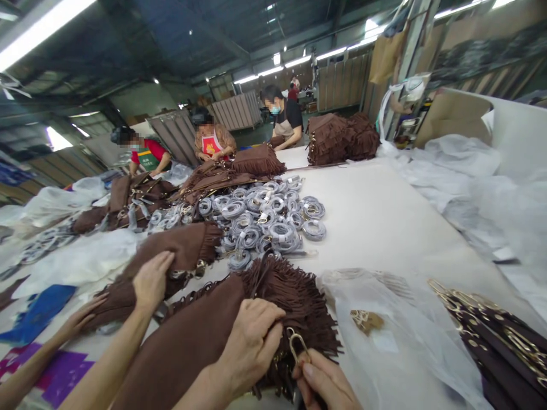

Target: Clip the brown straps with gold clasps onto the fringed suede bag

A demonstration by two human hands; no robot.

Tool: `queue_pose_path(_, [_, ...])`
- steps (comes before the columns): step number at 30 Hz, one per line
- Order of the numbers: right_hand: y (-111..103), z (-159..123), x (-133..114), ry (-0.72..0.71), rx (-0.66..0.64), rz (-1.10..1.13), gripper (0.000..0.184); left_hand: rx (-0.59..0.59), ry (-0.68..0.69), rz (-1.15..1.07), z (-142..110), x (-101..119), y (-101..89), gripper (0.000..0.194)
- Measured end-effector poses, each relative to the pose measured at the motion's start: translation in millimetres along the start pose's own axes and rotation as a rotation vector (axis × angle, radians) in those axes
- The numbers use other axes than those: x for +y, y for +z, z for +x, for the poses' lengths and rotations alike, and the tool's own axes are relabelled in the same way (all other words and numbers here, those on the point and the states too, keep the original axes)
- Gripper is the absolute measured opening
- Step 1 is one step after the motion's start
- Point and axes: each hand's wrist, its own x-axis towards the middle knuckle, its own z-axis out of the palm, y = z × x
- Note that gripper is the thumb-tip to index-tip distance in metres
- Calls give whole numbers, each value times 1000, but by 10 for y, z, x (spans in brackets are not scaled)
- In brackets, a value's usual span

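Observation:
A brown suede bag with fringe [294,296] lies in front of me on the white table [376,216]. My left hand [252,341] is closed on the bag's upper edge, fingers curled into the fringe. Just right of it, my right hand [325,381] pinches a gold clasp [297,344] that stands up at the bag's edge. To the left, a co-worker's hand [150,279] rests on a second brown fringed bag [179,247], and that person's other hand [79,319] lies lower left.
Several coiled grey straps [265,219] are heaped mid-table. Clear plastic bags [393,330] lie right of my hands, dark straps with gold hardware [504,336] at the lower right. Stacked brown bags [342,136] and three seated workers [284,117] are at the far end.

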Motion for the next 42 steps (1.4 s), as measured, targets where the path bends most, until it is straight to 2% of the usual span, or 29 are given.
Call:
queue_pose_path(2, [3,17,-38,-16,-65,-24,45,-105,-18,3,37,63,-10,15])
queue_pose_path(5, [10,47,-20,-45,-119,-108,44,-210,-58,30,75,88,5,26])
queue_pose_path(7, [25,72,44,-173,-31,-259,39,-243,-164,-5,96,80,6,27])
queue_pose_path(10, [60,126,159,-530,245,-592,31,-280,-347,-86,131,78,-19,29])
queue_pose_path(12, [78,170,196,-712,366,-800,29,-285,-420,-113,153,86,-33,30])
queue_pose_path(16, [94,247,138,-864,380,-1118,30,-274,-467,-155,187,90,-18,30])
queue_pose_path(20, [135,307,64,-954,442,-1298,29,-292,-487,-144,207,71,11,31])
queue_pose_path(23, [161,332,45,-963,518,-1316,25,-293,-439,-74,180,52,16,33])
queue_pose_path(27, [100,312,29,-836,493,-1273,19,-191,-269,171,54,36,7,27])
queue_pose_path(31, [2,255,52,-763,461,-1222,18,-77,-236,264,-88,62,71,13])
queue_pose_path(34, [-8,244,80,-777,466,-1213,18,43,-218,285,-170,94,177,14])
queue_pose_path(38, [40,305,64,-826,534,-1248,18,147,-154,300,-274,104,292,8])
queue_pose_path(42, [65,373,33,-841,549,-1268,18,280,-171,300,-337,101,385,5])
